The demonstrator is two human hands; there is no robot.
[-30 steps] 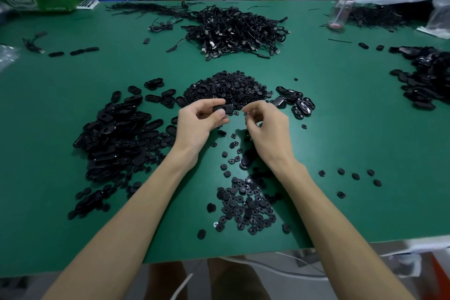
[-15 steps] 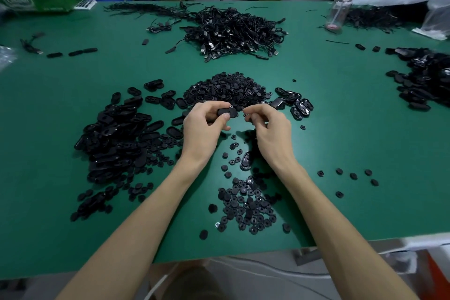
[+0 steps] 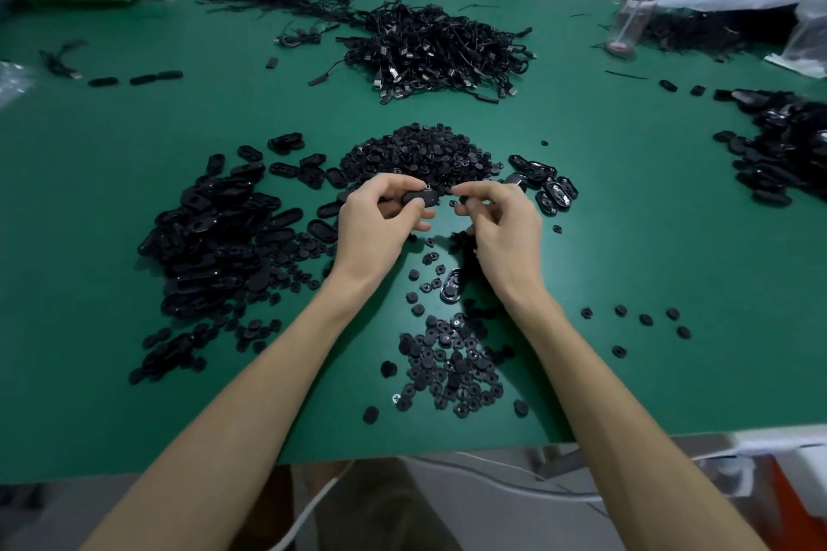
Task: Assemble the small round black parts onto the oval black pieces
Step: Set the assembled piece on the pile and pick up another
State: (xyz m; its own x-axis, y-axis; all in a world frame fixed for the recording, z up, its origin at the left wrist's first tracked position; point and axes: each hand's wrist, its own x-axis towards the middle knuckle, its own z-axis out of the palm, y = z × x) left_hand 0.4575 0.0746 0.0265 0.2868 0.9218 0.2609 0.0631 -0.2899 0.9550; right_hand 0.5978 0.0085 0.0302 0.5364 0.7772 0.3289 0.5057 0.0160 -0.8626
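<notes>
One broad green worktop [image 3: 626,237], matte and smooth, carried everything. At its far middle lay a tangled heap of thin black cables [image 3: 447,49] with glinting metal plugs. Left of centre spread a wide pile of oval pieces [image 3: 215,237], flat black shells with rounded ends, some faintly glossy, and a few more ovals [image 3: 550,188] lay to the right of the hands. Ahead of the hands rose a low mound of round parts [image 3: 420,157], small dull black discs heaped densely. A looser scatter of the same discs [image 3: 447,367] lay near the worktop's front edge, several showing a raised hub in the middle.

Both hands hovered just in front of the mound. The left hand [image 3: 380,219] gripped one oval piece [image 3: 420,198] between thumb and curled fingers, its long side level. The right hand [image 3: 501,228] had its fingers curled and thumb and forefinger drawn together just beside that piece's end; whether a disc sat between them was too small to tell. Between the wrists rested a single shiny oval shell [image 3: 451,285].
</notes>
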